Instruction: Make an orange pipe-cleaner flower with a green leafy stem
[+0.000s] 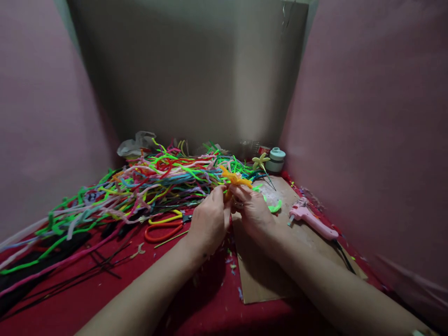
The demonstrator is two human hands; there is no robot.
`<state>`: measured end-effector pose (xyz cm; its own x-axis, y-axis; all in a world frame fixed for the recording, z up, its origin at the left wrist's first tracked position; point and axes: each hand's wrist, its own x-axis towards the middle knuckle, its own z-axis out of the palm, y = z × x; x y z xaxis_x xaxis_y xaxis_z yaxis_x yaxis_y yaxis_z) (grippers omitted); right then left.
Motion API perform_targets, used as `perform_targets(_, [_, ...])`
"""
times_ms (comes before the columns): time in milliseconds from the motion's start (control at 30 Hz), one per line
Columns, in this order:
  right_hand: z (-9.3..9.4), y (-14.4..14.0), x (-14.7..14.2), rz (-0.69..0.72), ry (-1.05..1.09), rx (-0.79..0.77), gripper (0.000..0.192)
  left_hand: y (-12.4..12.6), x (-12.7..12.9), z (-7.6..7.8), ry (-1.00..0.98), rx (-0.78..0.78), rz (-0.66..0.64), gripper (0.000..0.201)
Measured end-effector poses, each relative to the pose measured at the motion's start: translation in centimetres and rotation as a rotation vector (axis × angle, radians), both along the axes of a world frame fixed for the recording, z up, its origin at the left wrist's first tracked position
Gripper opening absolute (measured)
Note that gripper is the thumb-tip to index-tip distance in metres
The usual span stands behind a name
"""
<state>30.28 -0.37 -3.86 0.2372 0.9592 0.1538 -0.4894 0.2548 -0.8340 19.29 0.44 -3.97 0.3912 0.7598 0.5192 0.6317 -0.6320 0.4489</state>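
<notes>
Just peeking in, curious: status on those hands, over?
Left hand and right hand both pinching orange pipe-cleaner flower. Pipe-cleaner pile behind, scissors left, pink glue gun right.

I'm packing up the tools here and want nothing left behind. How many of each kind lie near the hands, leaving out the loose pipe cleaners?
Glue gun, pink: 1
Scissors, orange and yellow handles: 1
Small round container, pale green: 1
Finished pale-yellow flower: 1
Orange flower held in both hands: 1
Total: 5
</notes>
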Motion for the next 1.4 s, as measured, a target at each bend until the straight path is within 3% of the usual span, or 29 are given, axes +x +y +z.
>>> perform_targets(167, [-0.7, -0.2, -0.1, -0.017, -0.084, 0.027, 0.021, 0.2, 0.2, -0.3, 0.240, 0.203, 0.103, 0.021])
perform_targets(333, [-0.8, -0.3, -0.2, -0.005, -0.175, 0.135, 0.025, 0.6, -0.5, -0.5, 0.138, 0.190, 0.046, 0.019])
perform_targets(600, [-1.1, -0.2, -0.4, -0.034, -0.230, 0.178, 0.015, 0.8, -1.1, 0.4, -0.382, -0.179, -0.117, 0.015])
perform_targets(867, [-1.7, 0.5, -0.2, 0.100, -0.129, 0.179, 0.015, 0.3, -0.5, 1.0, -0.827, -0.742, -0.294, 0.024])
perform_targets(1133, [-1.0, 0.5, 0.1, 0.279, 0.002, 0.146, 0.022, 0.0, -1.2, 1.4, -1.009, -0.957, -0.462, 0.029])
perform_targets(1267, [-1.3, 0.5, 0.1, 0.305, 0.017, 0.147, 0.022, 0.1, -1.4, 1.5, -0.936, -0.903, -0.481, 0.029])
perform_targets(1400, [-1.3, 0.3, -0.2, 0.232, 0.054, 0.140, 0.019, 0.4, -1.4, 1.0, -0.613, -0.579, -0.333, 0.027])
